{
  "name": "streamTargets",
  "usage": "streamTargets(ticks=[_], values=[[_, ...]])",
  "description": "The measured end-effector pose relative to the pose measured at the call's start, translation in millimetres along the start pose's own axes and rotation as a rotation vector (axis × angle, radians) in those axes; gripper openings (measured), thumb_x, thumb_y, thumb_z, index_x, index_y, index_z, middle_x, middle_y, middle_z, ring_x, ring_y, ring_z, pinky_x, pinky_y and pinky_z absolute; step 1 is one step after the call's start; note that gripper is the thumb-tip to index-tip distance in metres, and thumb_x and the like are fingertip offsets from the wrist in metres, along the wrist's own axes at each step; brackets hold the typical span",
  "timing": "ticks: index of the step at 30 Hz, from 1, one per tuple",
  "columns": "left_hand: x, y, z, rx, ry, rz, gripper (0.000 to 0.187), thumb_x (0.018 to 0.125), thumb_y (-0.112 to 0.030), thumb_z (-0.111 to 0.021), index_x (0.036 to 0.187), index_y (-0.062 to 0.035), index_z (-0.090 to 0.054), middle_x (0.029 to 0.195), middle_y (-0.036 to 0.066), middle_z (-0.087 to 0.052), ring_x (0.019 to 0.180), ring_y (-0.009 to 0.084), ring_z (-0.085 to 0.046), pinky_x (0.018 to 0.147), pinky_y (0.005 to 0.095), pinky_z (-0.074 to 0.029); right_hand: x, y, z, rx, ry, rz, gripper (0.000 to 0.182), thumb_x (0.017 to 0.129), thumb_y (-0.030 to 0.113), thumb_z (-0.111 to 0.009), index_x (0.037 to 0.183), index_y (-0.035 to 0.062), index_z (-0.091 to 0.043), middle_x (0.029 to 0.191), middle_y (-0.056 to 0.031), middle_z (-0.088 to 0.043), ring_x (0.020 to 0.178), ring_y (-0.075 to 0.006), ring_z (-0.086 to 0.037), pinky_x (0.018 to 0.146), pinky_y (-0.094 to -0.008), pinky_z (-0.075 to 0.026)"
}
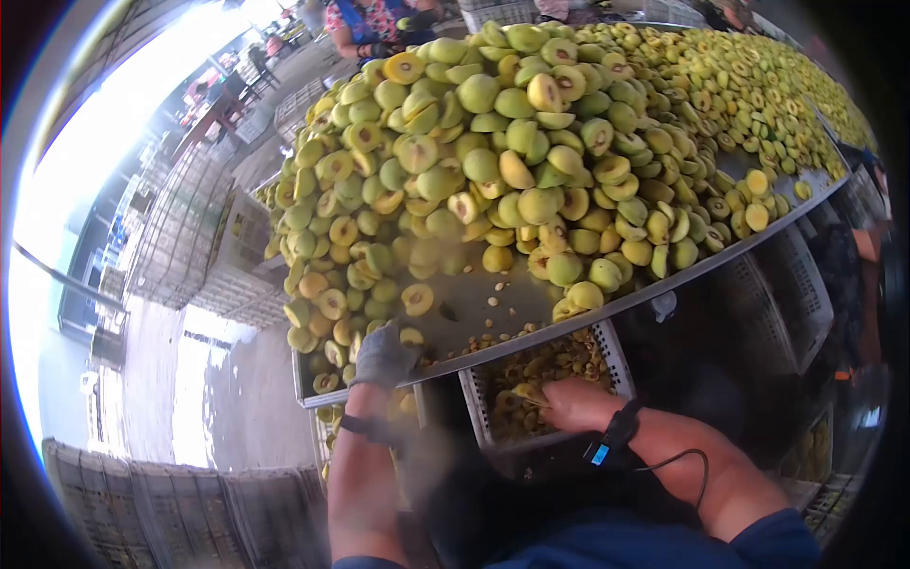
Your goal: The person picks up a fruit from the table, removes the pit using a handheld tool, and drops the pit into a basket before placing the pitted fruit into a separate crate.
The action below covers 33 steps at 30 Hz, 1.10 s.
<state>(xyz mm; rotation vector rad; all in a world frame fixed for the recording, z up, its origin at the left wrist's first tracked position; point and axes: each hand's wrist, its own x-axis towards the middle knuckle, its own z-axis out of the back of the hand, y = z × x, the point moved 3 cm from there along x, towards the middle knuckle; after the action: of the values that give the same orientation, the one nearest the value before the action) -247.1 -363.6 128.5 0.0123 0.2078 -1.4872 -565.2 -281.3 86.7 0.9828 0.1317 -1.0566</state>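
Observation:
My left hand [384, 357], in a grey glove, is at the near edge of a metal table [455, 332], with its fingers curled. Right beside its fingertips lies a fruit half [410, 337]. My bare right hand [576, 406] is lower, over a white plastic crate [621, 365] of brownish-yellow pits and scraps [531, 365]. Its fingers are closed around something small and yellowish that I cannot make out. Beyond both hands rises a big heap of halved green-yellow fruit [479, 166], some with brown pit centres showing.
A few loose pits [493, 302] lie on the metal surface. Stacked crates [175, 232] stand at the left, with more crates [171, 507] at the lower left. Across the table is a person in a floral top [355, 24]. Another crate [787, 294] is under the table's right side.

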Motion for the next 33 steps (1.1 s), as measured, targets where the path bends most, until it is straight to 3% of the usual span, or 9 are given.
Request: streamTargets(ticks=[1,5,9,14,17,20,26,29,33], values=[[-3.6,-7.4,-1.3,-0.001,0.091,0.020,0.047,0.084,-0.025,-0.071,0.126,-0.0060,-0.066,0.110,0.021,-0.074,0.109,0.0392,-0.069,0.094,0.0469,-0.055,0.5,-0.2,0.0,0.031,-0.021,0.041,0.031,0.091,0.025,-0.063,0.098,-0.0036,-0.070,0.096,-0.0268,-0.071,0.097,-0.0460,-0.068,0.086,-0.0532,-0.053],[-20.0,-9.2,1.0,-0.356,-0.123,-0.061,0.043,0.083,-0.018,-0.072,0.123,-0.0038,-0.069,0.111,0.022,-0.073,0.106,0.0393,-0.069,0.092,0.0461,-0.055,4.1,-10.3,-2.7,0.116,-0.010,0.141,0.031,0.092,0.029,-0.064,0.094,-0.0018,-0.066,0.093,-0.0267,-0.070,0.094,-0.0469,-0.067,0.083,-0.0531,-0.052],[-57.9,-50.3,26.0,-1.014,0.022,0.088,0.048,0.084,-0.006,-0.068,0.131,-0.0002,-0.067,0.109,0.016,-0.074,0.100,0.0228,-0.071,0.090,0.0344,-0.055,-11.3,17.1,7.6,0.340,-0.200,0.333,0.031,0.092,0.028,-0.066,0.097,-0.0019,-0.060,0.090,-0.0272,-0.068,0.091,-0.0493,-0.065,0.076,-0.0518,-0.052],[-97.6,-115.7,10.3,-1.044,-0.123,-0.148,0.050,0.088,0.006,-0.057,0.138,0.0033,-0.060,0.121,0.009,-0.068,0.101,0.0162,-0.066,0.089,0.0286,-0.055,-16.1,27.0,18.9,0.439,-0.422,0.418,0.029,0.091,0.021,-0.068,0.097,-0.0041,-0.054,0.087,-0.0276,-0.066,0.090,-0.0511,-0.064,0.072,-0.0536,-0.049],[-111.9,-140.2,4.8,-1.028,-0.092,-0.065,0.050,0.088,0.006,-0.056,0.138,0.0023,-0.061,0.118,0.010,-0.069,0.095,0.0144,-0.067,0.084,0.0270,-0.056,-17.1,22.3,13.4,0.411,-0.424,0.414,0.029,0.091,0.020,-0.069,0.098,-0.0043,-0.054,0.090,-0.0280,-0.067,0.091,-0.0503,-0.065,0.073,-0.0517,-0.051],[-111.6,-139.3,-21.1,-1.079,-0.111,-0.020,0.050,0.088,0.007,-0.056,0.138,0.0008,-0.061,0.113,0.009,-0.070,0.083,0.0093,-0.065,0.072,0.0225,-0.056,-19.9,18.3,3.7,0.449,-0.339,0.392,0.031,0.090,0.021,-0.070,0.099,-0.0043,-0.055,0.093,-0.0284,-0.068,0.094,-0.0495,-0.066,0.075,-0.0496,-0.052],[-116.1,-137.9,-32.8,-0.657,-0.304,-0.175,0.044,0.091,0.004,-0.060,0.135,0.0023,-0.063,0.115,0.017,-0.072,0.098,0.0232,-0.069,0.087,0.0334,-0.056,-0.5,19.5,-14.0,0.864,0.049,0.496,0.034,0.091,0.025,-0.071,0.103,-0.0024,-0.055,0.094,-0.0290,-0.069,0.095,-0.0501,-0.066,0.078,-0.0501,-0.053],[-121.2,-140.7,-26.9,-0.608,-0.373,-0.199,0.043,0.091,0.004,-0.059,0.134,0.0025,-0.063,0.117,0.018,-0.071,0.102,0.0256,-0.069,0.090,0.0351,-0.055,-27.1,22.0,2.1,0.315,-0.309,0.218,0.041,0.089,0.030,-0.069,0.107,-0.0041,-0.056,0.091,-0.0282,-0.071,0.094,-0.0485,-0.069,0.079,-0.0523,-0.055],[-127.5,-143.7,-25.1,-0.826,-0.269,-0.102,0.049,0.089,0.009,-0.057,0.138,0.0003,-0.061,0.117,0.013,-0.069,0.099,0.0175,-0.066,0.086,0.0295,-0.055,-15.5,15.7,-1.8,0.228,-0.295,0.262,0.029,0.098,0.026,-0.064,0.107,-0.0012,-0.058,0.093,-0.0256,-0.071,0.091,-0.0406,-0.071,0.077,-0.0495,-0.054]])
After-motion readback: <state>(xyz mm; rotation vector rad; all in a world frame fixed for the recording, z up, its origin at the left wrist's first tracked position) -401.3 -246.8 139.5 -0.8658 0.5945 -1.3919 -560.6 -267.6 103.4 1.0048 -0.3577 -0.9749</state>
